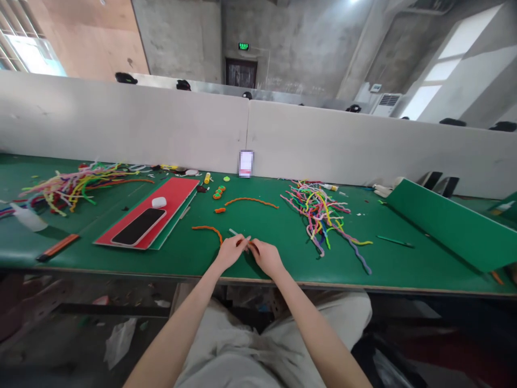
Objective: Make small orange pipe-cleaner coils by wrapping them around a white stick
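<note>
Low over the table's front edge, my left hand (231,252) and my right hand (265,257) meet with fingers pinched close together. An orange pipe cleaner (208,228) runs from the left into my left hand, and a bit of orange shows at my right fingertips. A thin whitish stick (233,232) pokes out beyond my left fingers; its other part is hidden. Farther back lie a second orange pipe cleaner (252,199), a short orange coiled piece (220,210) and a small orange-and-green coiled piece (218,192).
Tangled pipe cleaners lie right (319,207) and left (76,186). A phone (139,226) and a white case (159,202) rest on a red board (177,199). A cutter knife (58,248), a squeeze bottle (29,217), a lit phone (246,163) and a green panel (452,226) surround them.
</note>
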